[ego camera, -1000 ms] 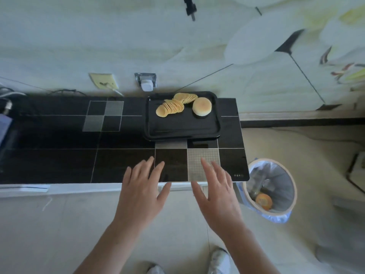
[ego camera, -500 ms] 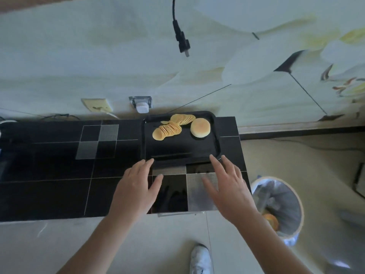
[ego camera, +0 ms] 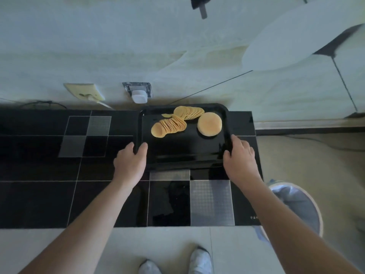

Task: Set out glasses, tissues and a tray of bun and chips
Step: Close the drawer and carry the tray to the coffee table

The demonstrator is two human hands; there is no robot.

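Observation:
A black tray (ego camera: 185, 153) lies on the black tiled counter (ego camera: 39, 194) near the wall. On it sit a round bun (ego camera: 209, 124) at the right and two fanned rows of chips (ego camera: 171, 125) at the left. My left hand (ego camera: 130, 163) grips the tray's left edge, thumb over the rim. My right hand (ego camera: 240, 158) grips the tray's right edge the same way. No glasses or tissues are in view.
A wall socket with a white plug (ego camera: 139, 93) and a yellowed outlet plate (ego camera: 84, 91) sit just behind the counter. A lined waste bin (ego camera: 298, 206) stands on the floor at the counter's right end. My shoes (ego camera: 199, 260) show below.
Both hands moved forward from above the counter's front edge and took hold of the tray's left and right edges. The view has come closer to the counter.

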